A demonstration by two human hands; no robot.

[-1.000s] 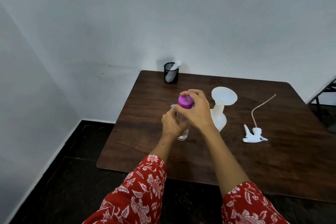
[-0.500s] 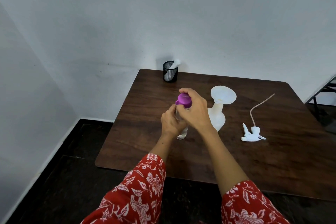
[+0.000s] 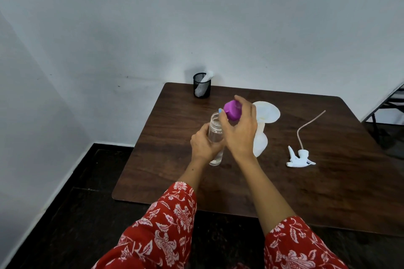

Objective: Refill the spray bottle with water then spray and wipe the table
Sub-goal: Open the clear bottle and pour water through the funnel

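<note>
A clear water bottle [image 3: 215, 132] stands upright on the dark wooden table [image 3: 328, 192], its mouth uncovered. My left hand [image 3: 204, 145] grips its body. My right hand [image 3: 239, 131] holds the purple cap [image 3: 232, 110] just above and to the right of the bottle's mouth. Behind my right hand stands a white spray bottle [image 3: 260, 143] with a white funnel [image 3: 267, 113] in its neck, partly hidden. The white spray trigger head [image 3: 299, 158] with its long dip tube lies on the table to the right.
A black mesh cup [image 3: 202, 88] holding a rolled white cloth stands at the table's back left corner by the wall. A dark chair frame [image 3: 391, 105] shows at the far right. Dark floor lies left of and in front of the table.
The purple cap has come off the clear bottle; my right hand has lifted it up and to the right. My left hand keeps its grip on the bottle.
</note>
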